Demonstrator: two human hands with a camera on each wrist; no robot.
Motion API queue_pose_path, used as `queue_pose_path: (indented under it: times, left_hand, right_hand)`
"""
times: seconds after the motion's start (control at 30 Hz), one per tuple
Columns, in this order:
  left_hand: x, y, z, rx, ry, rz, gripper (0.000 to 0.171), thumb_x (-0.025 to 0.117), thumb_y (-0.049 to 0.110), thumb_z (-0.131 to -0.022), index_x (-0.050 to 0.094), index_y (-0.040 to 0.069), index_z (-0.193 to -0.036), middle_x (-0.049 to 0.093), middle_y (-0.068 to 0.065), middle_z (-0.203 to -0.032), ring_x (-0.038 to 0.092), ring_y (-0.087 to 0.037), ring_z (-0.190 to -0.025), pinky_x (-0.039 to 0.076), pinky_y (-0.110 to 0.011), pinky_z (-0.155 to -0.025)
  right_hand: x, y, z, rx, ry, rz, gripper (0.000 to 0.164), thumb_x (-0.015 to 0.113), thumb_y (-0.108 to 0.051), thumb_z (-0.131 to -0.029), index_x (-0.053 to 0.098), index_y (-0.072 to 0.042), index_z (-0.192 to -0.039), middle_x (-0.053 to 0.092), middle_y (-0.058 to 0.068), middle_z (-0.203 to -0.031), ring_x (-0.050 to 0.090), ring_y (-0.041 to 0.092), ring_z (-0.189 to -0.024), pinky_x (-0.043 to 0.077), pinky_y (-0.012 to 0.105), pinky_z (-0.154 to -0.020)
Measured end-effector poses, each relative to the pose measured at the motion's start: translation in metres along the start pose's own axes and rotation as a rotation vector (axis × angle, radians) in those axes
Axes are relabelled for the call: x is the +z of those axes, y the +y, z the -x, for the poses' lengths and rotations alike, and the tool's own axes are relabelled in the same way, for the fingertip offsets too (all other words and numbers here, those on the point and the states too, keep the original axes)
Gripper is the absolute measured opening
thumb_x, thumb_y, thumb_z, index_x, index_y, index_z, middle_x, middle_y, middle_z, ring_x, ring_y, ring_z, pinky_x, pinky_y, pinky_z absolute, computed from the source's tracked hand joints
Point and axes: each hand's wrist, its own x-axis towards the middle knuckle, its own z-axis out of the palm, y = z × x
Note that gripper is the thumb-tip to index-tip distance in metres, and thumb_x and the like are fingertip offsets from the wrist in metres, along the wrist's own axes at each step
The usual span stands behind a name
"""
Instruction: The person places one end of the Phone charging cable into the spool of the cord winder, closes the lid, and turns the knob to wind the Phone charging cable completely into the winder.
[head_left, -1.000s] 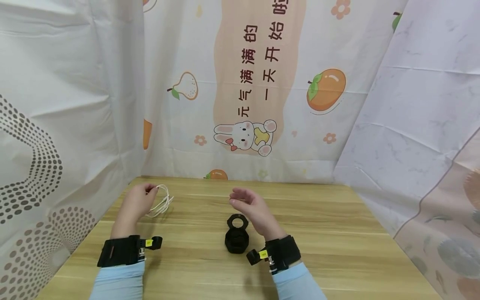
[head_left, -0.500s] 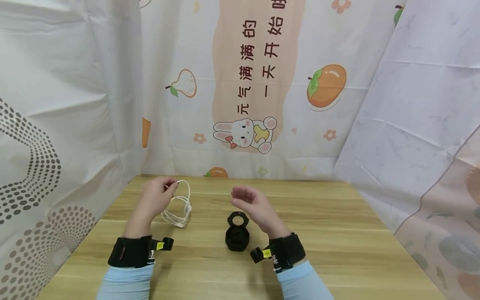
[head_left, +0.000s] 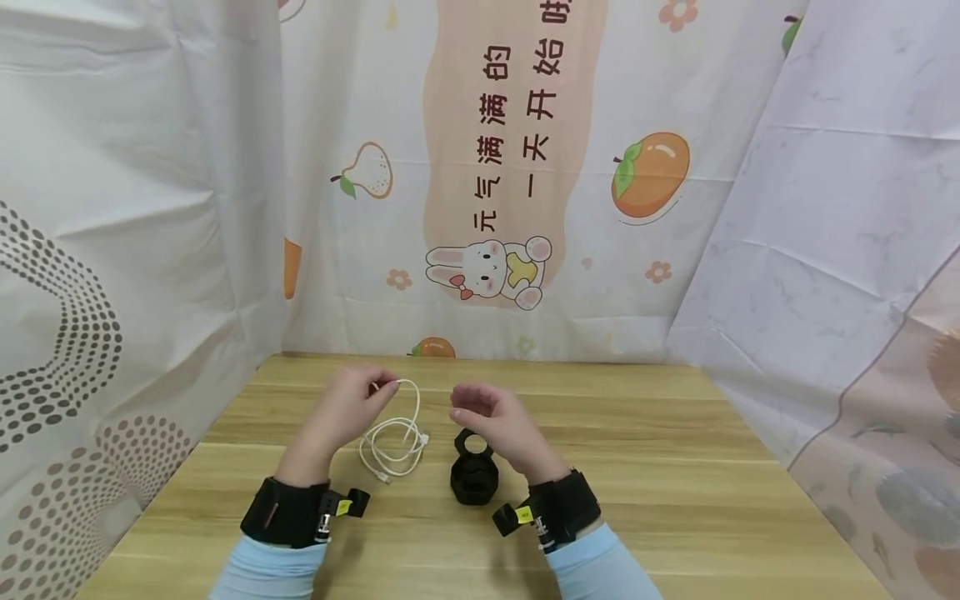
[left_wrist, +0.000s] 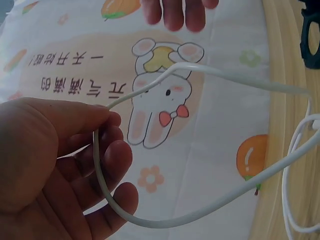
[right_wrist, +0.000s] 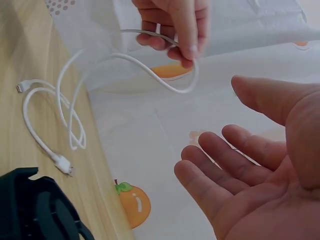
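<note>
My left hand [head_left: 352, 406] pinches a loop of a white charging cable [head_left: 417, 400] between thumb and forefinger. The rest of the cable hangs in loose coils down to the wooden table, and its two plugs show in the right wrist view, one a white connector [right_wrist: 63, 164]. My right hand [head_left: 495, 419] is held in the air with relaxed fingers and nothing in it. Below and just left of it stands a black box [head_left: 474, 482], its lid with a round opening tipped back. In the right wrist view the box [right_wrist: 37, 210] is partly cut off.
The wooden table [head_left: 637, 467] ends at a printed curtain [head_left: 570, 325] behind. More curtains hang at the left [head_left: 150, 292] and right [head_left: 810, 250]. Both wrists wear black camera straps.
My left hand has moved right with the cable, bringing its coils from the table's left side to near the black box. The right hand has barely shifted and the box stays put.
</note>
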Motion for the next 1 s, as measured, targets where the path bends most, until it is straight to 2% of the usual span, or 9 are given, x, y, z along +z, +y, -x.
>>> queue_pose_path:
  times: [0.23,0.33,0.43,0.6,0.77,0.9,1.0]
  left_hand:
    - [0.016,0.01,-0.003,0.019,-0.087,0.081,0.008,0.068,0.011,-0.099,0.076,0.009,-0.099,0.065,0.003,-0.084,0.056,-0.012,-0.072,0.05,-0.031,-0.063]
    - [0.021,0.01,-0.003,0.033,-0.106,0.103,0.008,0.068,0.01,-0.099,0.076,0.01,-0.098,0.064,0.004,-0.085,0.057,-0.011,-0.073,0.05,-0.03,-0.064]
    - [0.026,0.009,-0.003,0.059,-0.118,0.122,0.008,0.068,0.01,-0.099,0.076,0.011,-0.097,0.064,0.005,-0.086,0.056,-0.011,-0.075,0.05,-0.031,-0.066]
    - [0.031,0.009,-0.004,0.095,-0.125,0.149,0.008,0.069,0.011,-0.099,0.075,0.015,-0.094,0.063,0.007,-0.086,0.056,-0.011,-0.074,0.049,-0.031,-0.065]
    - [0.033,0.01,-0.004,0.11,-0.107,0.152,0.009,0.071,0.011,-0.098,0.075,0.018,-0.092,0.061,0.008,-0.084,0.055,-0.011,-0.072,0.048,-0.03,-0.063]
    - [0.032,0.011,-0.004,0.114,-0.104,0.178,0.009,0.071,0.011,-0.097,0.076,0.017,-0.092,0.061,0.008,-0.083,0.053,-0.011,-0.068,0.047,-0.029,-0.059]
    - [0.03,0.013,-0.003,0.135,-0.095,0.216,0.008,0.071,0.011,-0.097,0.077,0.015,-0.095,0.063,0.007,-0.085,0.054,-0.011,-0.067,0.047,-0.028,-0.058]
  right_hand:
    - [0.008,0.004,-0.001,0.045,-0.002,0.0,0.046,0.068,-0.014,-0.1,0.055,0.003,-0.14,0.061,0.019,-0.133,0.06,0.031,-0.121,0.051,0.039,-0.098]
    - [0.013,0.006,-0.001,0.061,-0.024,0.003,0.05,0.065,-0.013,-0.102,0.049,0.005,-0.146,0.058,0.022,-0.138,0.058,0.033,-0.125,0.05,0.039,-0.1]
    - [0.017,0.008,-0.002,0.05,-0.049,0.008,0.049,0.061,-0.009,-0.103,0.046,0.008,-0.147,0.06,0.022,-0.134,0.058,0.035,-0.125,0.049,0.039,-0.101]
    - [0.021,0.012,-0.003,0.031,-0.069,0.019,0.037,0.06,-0.002,-0.102,0.057,0.007,-0.137,0.069,0.017,-0.117,0.063,0.038,-0.115,0.053,0.035,-0.094]
    - [0.024,0.014,-0.003,0.04,-0.057,0.013,0.029,0.059,0.001,-0.101,0.062,0.008,-0.129,0.071,0.02,-0.105,0.067,0.037,-0.104,0.056,0.035,-0.087]
    - [0.025,0.014,-0.003,0.038,-0.014,-0.005,0.022,0.057,0.003,-0.101,0.064,0.009,-0.121,0.071,0.022,-0.1,0.068,0.035,-0.098,0.057,0.04,-0.085]
    - [0.025,0.013,-0.004,0.003,0.04,-0.03,0.019,0.057,0.002,-0.102,0.066,0.009,-0.118,0.069,0.023,-0.101,0.069,0.033,-0.096,0.058,0.042,-0.084]
